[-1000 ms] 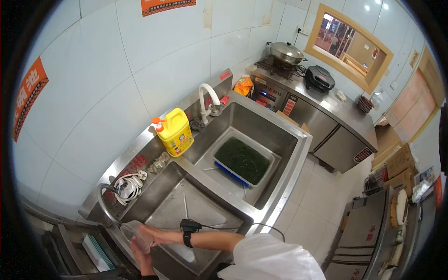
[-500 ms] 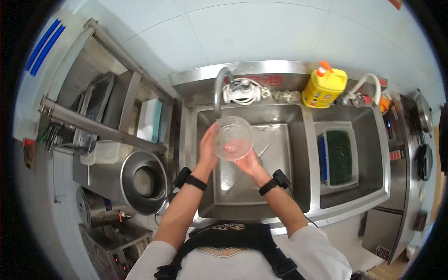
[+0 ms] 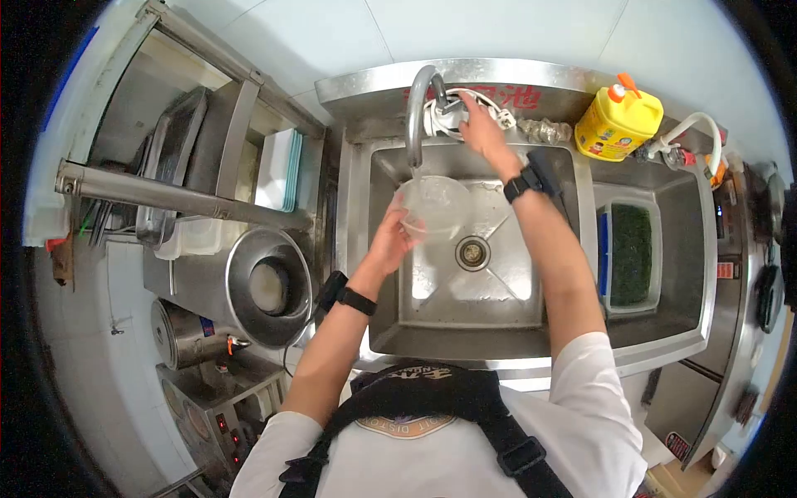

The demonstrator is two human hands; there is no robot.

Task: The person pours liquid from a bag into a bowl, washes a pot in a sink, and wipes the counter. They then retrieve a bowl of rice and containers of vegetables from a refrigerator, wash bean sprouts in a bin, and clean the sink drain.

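A clear round bowl (image 3: 436, 207) is in my left hand (image 3: 392, 241), whose fingers wrap its left side over the sink (image 3: 465, 311). The curved metal faucet (image 3: 417, 124) has its spout right above the bowl's rim. My right hand (image 3: 484, 129) reaches to the faucet's base, beside a coiled white cable (image 3: 440, 120); its fingertips are closed there, but what they touch is partly hidden. A round drain (image 3: 472, 253) shows in the sink floor.
A yellow jug (image 3: 618, 124) stands behind the right basin, near a white faucet (image 3: 693, 124). In that basin sits a container of dark green material (image 3: 631, 253). Left are a metal pot (image 3: 270, 286), a shelf rail (image 3: 166, 195) and teal-edged trays (image 3: 280, 170).
My right hand has left the bowl and moved up to the faucet's base. My left hand still holds the bowl under the spout. The view has shifted, and the drain now shows.
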